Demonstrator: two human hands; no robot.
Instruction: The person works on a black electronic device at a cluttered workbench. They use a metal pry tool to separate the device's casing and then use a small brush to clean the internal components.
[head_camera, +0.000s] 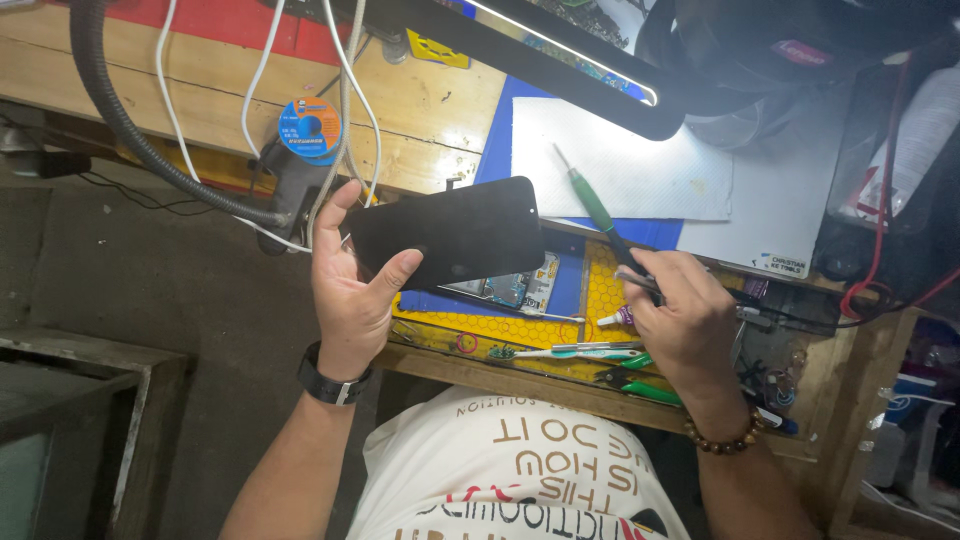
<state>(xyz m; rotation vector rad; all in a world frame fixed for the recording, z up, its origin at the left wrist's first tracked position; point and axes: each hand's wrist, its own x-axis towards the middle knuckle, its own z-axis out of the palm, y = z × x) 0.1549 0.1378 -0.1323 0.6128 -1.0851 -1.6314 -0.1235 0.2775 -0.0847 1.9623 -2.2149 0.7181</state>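
My left hand (352, 285) holds a black phone screen panel (450, 232) by its left end, thumb on its front, lifted above the bench edge. My right hand (688, 318) grips a green-handled screwdriver (598, 210) and what looks like metal tweezers (640, 284), resting over the yellow honeycomb mat (520, 328). An opened phone body with a bare circuit board (515, 288) lies on the mat, partly hidden under the panel.
On the mat's near edge lie green-handled tools (610, 352) and a small white tube (615, 318). A blue mat (500, 150) with white sheets (640, 165) covers the bench behind. A black lamp arm (560, 55), white cables (345, 90) and a blue spool (308, 128) hang at the left.
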